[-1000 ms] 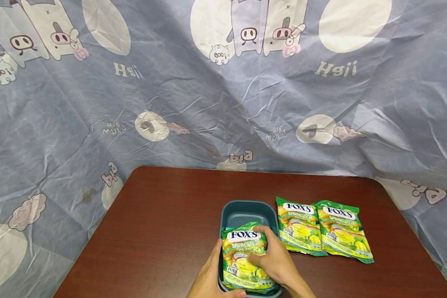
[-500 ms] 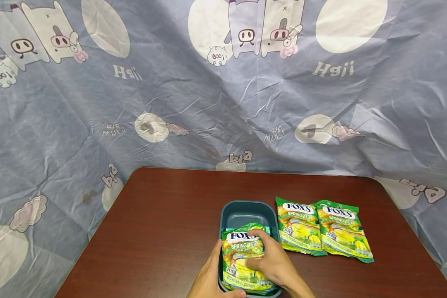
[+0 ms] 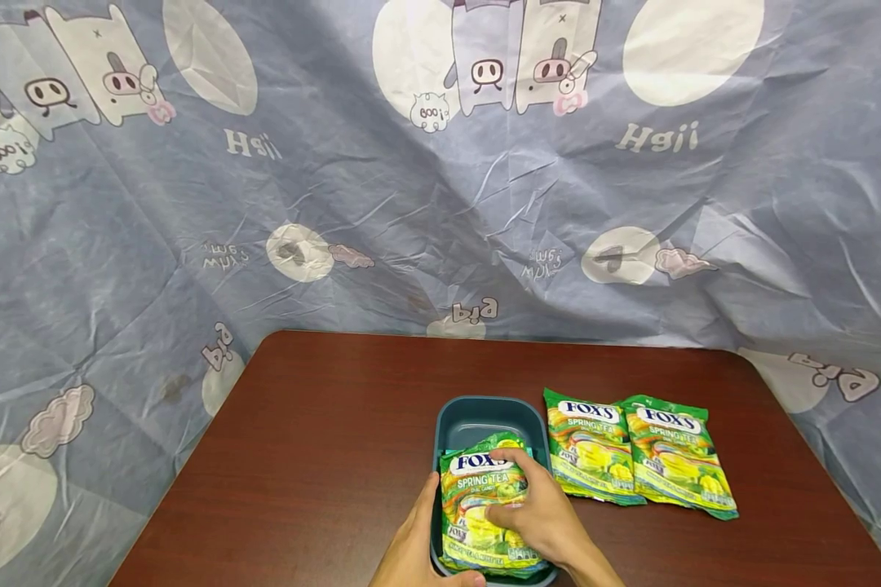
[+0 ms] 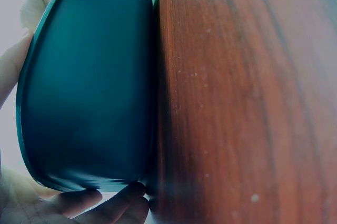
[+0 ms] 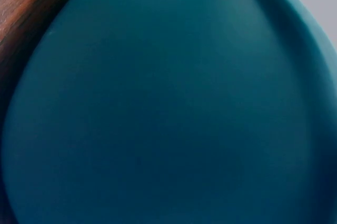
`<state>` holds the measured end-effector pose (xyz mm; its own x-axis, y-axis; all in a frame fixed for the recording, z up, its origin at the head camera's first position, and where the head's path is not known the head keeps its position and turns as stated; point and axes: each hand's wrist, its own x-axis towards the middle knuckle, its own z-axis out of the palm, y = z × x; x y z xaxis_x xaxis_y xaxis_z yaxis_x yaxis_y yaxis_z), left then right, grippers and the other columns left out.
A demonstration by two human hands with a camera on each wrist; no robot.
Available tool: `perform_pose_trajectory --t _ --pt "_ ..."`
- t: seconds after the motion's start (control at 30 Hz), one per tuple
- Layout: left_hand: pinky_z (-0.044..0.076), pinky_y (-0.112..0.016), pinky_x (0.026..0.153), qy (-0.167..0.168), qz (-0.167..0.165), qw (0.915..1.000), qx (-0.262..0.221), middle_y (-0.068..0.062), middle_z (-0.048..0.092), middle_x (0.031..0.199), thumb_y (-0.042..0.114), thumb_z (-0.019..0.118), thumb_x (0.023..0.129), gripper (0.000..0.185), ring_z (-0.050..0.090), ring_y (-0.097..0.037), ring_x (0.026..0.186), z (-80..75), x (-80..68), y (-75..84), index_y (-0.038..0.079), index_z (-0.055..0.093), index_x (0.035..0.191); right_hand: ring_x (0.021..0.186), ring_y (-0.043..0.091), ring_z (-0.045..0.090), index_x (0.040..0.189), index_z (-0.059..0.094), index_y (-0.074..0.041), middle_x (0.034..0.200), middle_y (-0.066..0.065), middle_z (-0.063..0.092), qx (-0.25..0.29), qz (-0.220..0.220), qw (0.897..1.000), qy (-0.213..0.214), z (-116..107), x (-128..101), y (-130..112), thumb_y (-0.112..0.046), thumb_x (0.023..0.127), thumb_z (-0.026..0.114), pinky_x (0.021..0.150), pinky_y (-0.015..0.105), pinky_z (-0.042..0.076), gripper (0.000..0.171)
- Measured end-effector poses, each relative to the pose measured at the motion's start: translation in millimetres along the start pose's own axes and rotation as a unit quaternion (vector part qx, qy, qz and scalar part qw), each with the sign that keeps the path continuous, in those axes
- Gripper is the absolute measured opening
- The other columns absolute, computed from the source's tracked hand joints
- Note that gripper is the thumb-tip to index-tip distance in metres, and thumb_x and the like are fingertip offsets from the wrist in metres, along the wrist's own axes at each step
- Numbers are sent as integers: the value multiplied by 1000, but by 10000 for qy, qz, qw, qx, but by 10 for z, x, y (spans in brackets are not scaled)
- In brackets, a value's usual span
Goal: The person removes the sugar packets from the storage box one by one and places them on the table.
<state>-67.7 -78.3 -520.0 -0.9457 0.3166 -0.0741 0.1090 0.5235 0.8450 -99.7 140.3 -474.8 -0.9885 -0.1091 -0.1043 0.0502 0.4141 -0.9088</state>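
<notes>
Lower centre: right hand [image 3: 539, 518] grips candy packet [image 3: 484, 509] half inside teal container [image 3: 484, 417], left hand [image 3: 414, 542] clasping its wall; advise pressing packet flat, container steadied on worktop [image 3: 323, 456].

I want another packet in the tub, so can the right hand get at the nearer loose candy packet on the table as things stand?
Probably yes: the right hand lies close beside that packet, with only bare table between; but it now holds another.
</notes>
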Motion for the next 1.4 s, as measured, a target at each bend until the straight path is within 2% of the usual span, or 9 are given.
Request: perform_pose_trajectory --t 0.1,0.2,0.27,0.43,0.6,0.8,0.97,1.17,1.4 --pt "47 -62 96 27 91 9999 50 -23 36 157 60 87 73 130 46 -40 134 1 -1 -9 13 7 165 52 20 52 137 59 -17 139 18 51 340 108 9994 -23 -25 -22 -11 -6 76 87 68 39 48 68" --pt "47 -62 96 16 47 10000 -16 -23 36 157 58 88 73 130 46 -40 134 -3 2 -8 14 7 165 48 19 46 138 58 -18 141 18 50 544 198 9983 65 -57 -41 -37 -7 78 86 69 39 48 67" --pt "46 -62 97 1 -71 9999 -72 -21 37 157 59 88 72 130 46 -38 134 -6 1 -1 15 8 165 59 20 52 137 59 -19 140 16 51 605 200 9978 165 -85 -48 -59 -7 77 86 72 39 48 66" --pt "46 -60 98 4 -51 10000 -53 -20 37 157 58 88 71 130 46 -36 133 -18 -10 2 15 8 165 94 26 60 135 61 -16 137 16 55 982 65 9949 207 -185 -62 -119 -5 77 87 81 39 51 65" --pt "46 -60 97 -9 -90 9998 -172 -20 36 158 54 89 72 129 46 -36 134 -15 -17 4 18 8 165 84 32 70 142 53 -9 128 24 56 1877 -89 9819 -223 -300 -106 -148 0 80 83 78 38 57 70" --pt "47 -56 97 34 -90 9997 -204 -18 37 157 54 91 70 131 47 -33 133 -19 -23 6 17 9 165 94 34 70 147 46 -8 128 25 57 2354 -142 9712 -338 -427 -144 -187 1 82 82 80 42 59 75" --pt "47 -55 99 -2 -335 9987 -387 -14 37 158 54 91 70 129 47 -28 130 -22 -18 21 19 11 165 96 34 70 148 44 -6 125 24 59 2611 -229 9648 -233 -521 -159 -190 3 84 79 79 44 59 73" --pt "46 -61 99 -17 -519 9975 -470 -16 36 158 55 91 70 128 47 -32 130 -19 -4 33 20 13 165 99 32 70 149 43 -4 129 22 57 2670 -297 9632 -128 -622 -187 -145 6 85 77 79 43 59 73" --pt "43 -65 100 -29 -567 9971 -508 -17 37 158 55 91 70 127 46 -35 131 -24 4 27 21 14 165 105 24 67 149 43 0 142 15 43 2565 -675 9642 50 -777 -229 -43 10 87 73 77 38 59 69"
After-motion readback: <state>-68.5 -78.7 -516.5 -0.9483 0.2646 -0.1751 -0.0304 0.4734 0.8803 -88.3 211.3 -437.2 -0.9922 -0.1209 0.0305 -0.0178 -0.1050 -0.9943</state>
